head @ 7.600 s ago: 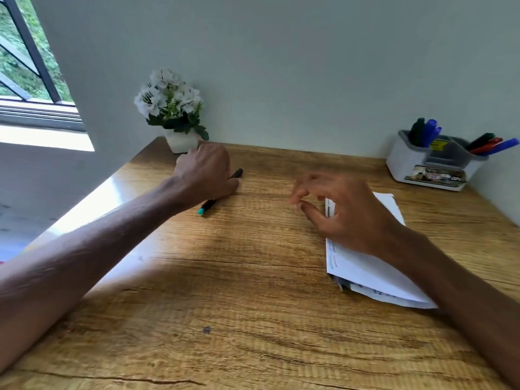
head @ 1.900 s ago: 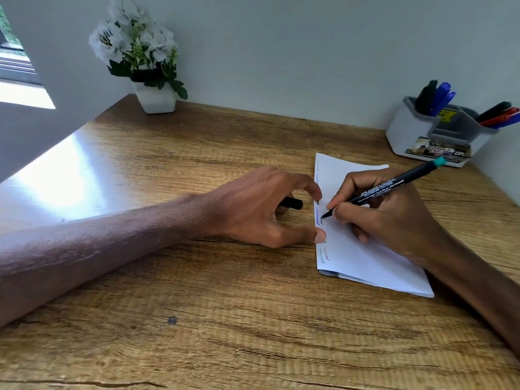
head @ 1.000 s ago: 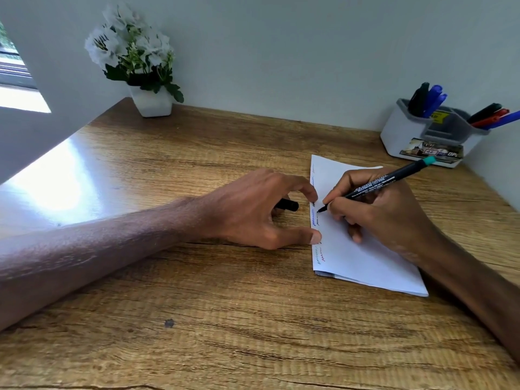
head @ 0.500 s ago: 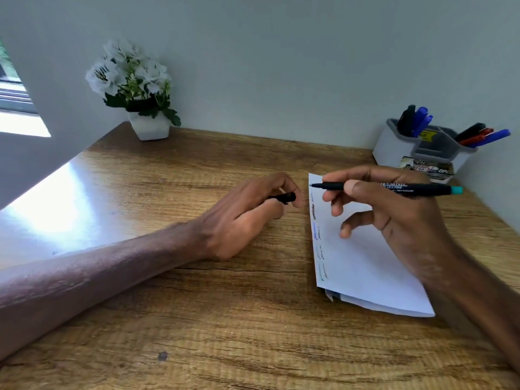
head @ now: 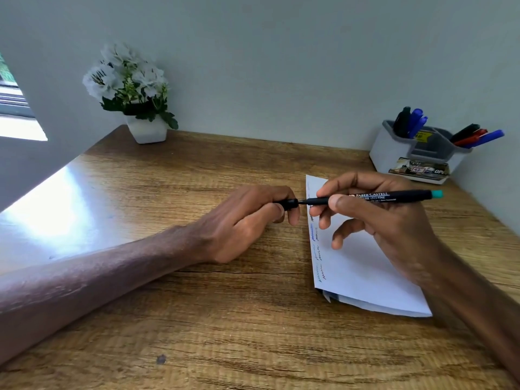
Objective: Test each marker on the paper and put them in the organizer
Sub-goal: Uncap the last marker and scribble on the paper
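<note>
Black marker (head: 374, 197) (teal end cap) held level above the paper's (head: 363, 266) top edge, fingers of the right hand (head: 394, 223) clamped on its barrel. Tip meets the black cap (head: 289, 204), pinched in the left hand (head: 244, 220). Scribbles line the paper's left margin. Organizer (head: 391, 153) at the desk's (head: 197, 319) far right holds several markers.

The black teal-ended marker (head: 374, 197) lies level in the right hand (head: 377, 218), above the folded white paper (head: 363, 266) on the brown wooden table (head: 197, 319). Just left of that hand, the left hand (head: 242, 220) holds the black cap (head: 288, 204) at the marker's tip. Behind the right hand stands the grey plastic organizer (head: 394, 153) with markers in it; the white potted flower plant (head: 135, 94) stands well behind the left hand.
</note>
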A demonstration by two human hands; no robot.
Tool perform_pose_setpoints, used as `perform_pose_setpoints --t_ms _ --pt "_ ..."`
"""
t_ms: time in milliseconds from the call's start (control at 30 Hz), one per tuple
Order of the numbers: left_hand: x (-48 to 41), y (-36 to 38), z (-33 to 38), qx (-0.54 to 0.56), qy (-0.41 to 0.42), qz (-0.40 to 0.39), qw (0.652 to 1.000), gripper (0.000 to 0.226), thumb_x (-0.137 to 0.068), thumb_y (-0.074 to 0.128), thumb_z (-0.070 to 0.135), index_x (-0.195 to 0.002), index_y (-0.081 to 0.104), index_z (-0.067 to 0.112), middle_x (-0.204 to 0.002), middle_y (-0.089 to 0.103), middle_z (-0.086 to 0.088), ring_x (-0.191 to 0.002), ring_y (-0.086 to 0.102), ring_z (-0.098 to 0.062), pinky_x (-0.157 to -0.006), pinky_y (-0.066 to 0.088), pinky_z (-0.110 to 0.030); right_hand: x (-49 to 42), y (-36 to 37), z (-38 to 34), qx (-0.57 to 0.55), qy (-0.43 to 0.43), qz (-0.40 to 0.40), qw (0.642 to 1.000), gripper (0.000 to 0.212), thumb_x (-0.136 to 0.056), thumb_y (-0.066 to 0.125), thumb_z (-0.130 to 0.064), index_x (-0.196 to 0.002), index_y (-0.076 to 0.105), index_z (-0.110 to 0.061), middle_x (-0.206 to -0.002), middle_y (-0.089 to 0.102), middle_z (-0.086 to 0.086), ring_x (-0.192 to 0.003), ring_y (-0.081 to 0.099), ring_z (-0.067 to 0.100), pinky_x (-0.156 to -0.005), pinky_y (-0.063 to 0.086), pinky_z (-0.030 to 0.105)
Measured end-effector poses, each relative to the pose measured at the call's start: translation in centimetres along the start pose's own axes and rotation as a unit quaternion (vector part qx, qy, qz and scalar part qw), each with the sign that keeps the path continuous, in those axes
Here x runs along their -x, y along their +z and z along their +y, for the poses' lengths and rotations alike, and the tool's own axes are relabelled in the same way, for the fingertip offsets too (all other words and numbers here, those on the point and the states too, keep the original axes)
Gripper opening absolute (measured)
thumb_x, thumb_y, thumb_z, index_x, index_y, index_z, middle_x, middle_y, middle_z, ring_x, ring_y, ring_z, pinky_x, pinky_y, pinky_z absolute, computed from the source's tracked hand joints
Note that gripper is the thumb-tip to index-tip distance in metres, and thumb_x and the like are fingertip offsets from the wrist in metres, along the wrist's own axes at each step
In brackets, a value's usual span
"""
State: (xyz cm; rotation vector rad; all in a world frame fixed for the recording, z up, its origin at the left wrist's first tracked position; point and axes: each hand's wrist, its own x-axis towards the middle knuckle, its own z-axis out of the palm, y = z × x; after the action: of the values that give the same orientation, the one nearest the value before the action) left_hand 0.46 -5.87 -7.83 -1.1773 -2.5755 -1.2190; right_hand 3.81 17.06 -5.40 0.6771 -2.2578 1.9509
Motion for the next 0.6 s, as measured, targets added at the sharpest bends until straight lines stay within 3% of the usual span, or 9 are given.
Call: perform_pose_setpoints --t_ms 100,300,367,467,600 --pt "0.0 0.0 0.0 -0.001 0.008 0.002 1.0 0.031 -0.1 0.035 0.018 -0.095 0.065 0.02 -0.072 0.055 -0.005 -0.065 0.048 -0.023 -0.065 0.039 -0.041 0.0 0.1 -0.1 0.004 0.0 0.004 1.0 0.025 -0.084 0.064 -0.013 -0.101 0.07 0.004 -0.09 0.076 0.024 -0.075 0.073 0.035 -0.051 0.06 0.039" --pt "0.1 0.5 0.1 -0.041 0.064 0.004 0.997 0.022 -0.108 0.039 0.017 -0.096 0.057 0.023 -0.077 0.055 0.006 -0.069 0.051 -0.014 -0.065 0.038 -0.025 -0.1 0.4 -0.4 0.01 0.009 0.002 1.0 0.022 -0.084 0.067 -0.011 -0.098 0.063 0.005 -0.087 0.078 0.02 -0.074 0.076 0.034 -0.049 0.06 0.037" --pt "0.0 0.7 0.2 -0.065 0.091 0.003 0.994 0.021 -0.108 0.042 0.019 -0.098 0.059 0.013 -0.08 0.056 0.003 -0.071 0.052 -0.017 -0.065 0.042 -0.03 -0.1 0.6 -0.4 0.022 0.004 -0.005 1.0 0.016 -0.086 0.069 -0.009 -0.096 0.066 0.004 -0.082 0.077 0.019 -0.068 0.075 0.034 -0.046 0.058 0.035" --pt "-0.1 0.8 0.4 -0.084 0.13 0.001 0.988 0.02 -0.109 0.044 0.017 -0.096 0.057 0.012 -0.079 0.055 0.006 -0.068 0.051 -0.01 -0.063 0.041 -0.022 -0.1 1.0 -0.2 0.039 -0.018 -0.009 0.999 0.012 -0.084 0.073 -0.01 -0.09 0.071 0.0 -0.069 0.074 0.019 -0.05 0.066 0.029 -0.037 0.05 0.028" --pt "-0.2 0.7 0.5 -0.049 0.118 0.0 0.992 0.019 -0.107 0.048 0.014 -0.098 0.062 0.007 -0.076 0.057 0.009 -0.062 0.053 -0.008 -0.057 0.038 -0.016 -0.3 1.0 -0.2 0.032 -0.034 -0.016 0.999 0.013 -0.082 0.075 -0.008 -0.09 0.072 0.002 -0.065 0.071 0.017 -0.047 0.059 0.025 -0.036 0.047 0.025"
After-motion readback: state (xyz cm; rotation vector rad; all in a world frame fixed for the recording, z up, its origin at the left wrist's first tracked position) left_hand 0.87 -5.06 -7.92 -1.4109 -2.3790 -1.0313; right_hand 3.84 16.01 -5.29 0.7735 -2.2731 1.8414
